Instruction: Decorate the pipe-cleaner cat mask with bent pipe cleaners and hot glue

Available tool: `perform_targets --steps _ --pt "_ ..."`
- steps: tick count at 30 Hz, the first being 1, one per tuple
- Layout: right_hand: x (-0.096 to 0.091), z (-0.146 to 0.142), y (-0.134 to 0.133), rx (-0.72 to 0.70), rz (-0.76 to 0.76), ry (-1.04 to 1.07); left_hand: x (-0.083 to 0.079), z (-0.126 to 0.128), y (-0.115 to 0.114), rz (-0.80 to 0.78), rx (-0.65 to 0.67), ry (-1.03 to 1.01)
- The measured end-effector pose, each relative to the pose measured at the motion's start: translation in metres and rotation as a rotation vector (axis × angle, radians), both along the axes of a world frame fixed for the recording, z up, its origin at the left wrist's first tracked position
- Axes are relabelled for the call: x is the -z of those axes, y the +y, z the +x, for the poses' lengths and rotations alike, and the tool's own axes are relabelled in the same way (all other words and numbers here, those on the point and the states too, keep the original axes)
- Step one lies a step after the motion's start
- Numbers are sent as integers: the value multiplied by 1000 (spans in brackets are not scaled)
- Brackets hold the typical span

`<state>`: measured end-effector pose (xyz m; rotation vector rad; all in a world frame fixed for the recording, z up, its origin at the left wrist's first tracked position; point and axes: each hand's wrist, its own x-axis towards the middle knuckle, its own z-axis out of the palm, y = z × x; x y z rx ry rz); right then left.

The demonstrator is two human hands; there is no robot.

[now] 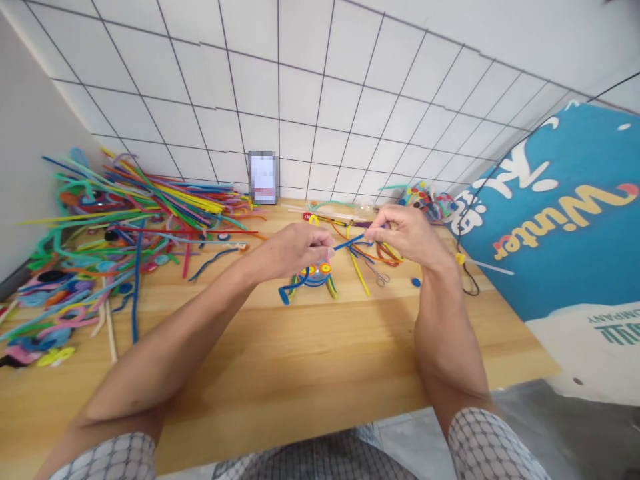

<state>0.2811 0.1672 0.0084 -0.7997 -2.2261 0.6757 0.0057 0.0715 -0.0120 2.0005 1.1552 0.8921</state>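
A short blue pipe cleaner (349,242) stretches between my two hands above the table. My left hand (300,250) pinches its left end, and my right hand (400,232) grips its right end between thumb and fingers. Just below my left hand stands a small craft figure (316,275) with orange-and-yellow round eyes, a blue body and green-yellow legs. A bent blue piece with a flat end sticks out on its left side. My left fingers partly hide the figure's top. Small scissors (381,277) lie below my right hand, beside a yellow pipe cleaner (361,273).
A large heap of coloured pipe cleaners (165,200) covers the table's left side, with buttons and felt pieces (50,307) in front. A phone (263,179) leans on the tiled wall. A bag of buttons (427,202) sits at the back right. A blue printed board (560,213) stands right.
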Motion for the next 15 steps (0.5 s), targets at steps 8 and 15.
perform_targets --steps 8,15 --pt "17 -27 8 -59 -450 623 -2 11 1 -183 -214 -281" --pt "24 -39 6 -167 -593 648 -2 14 2 -200 -297 -501"
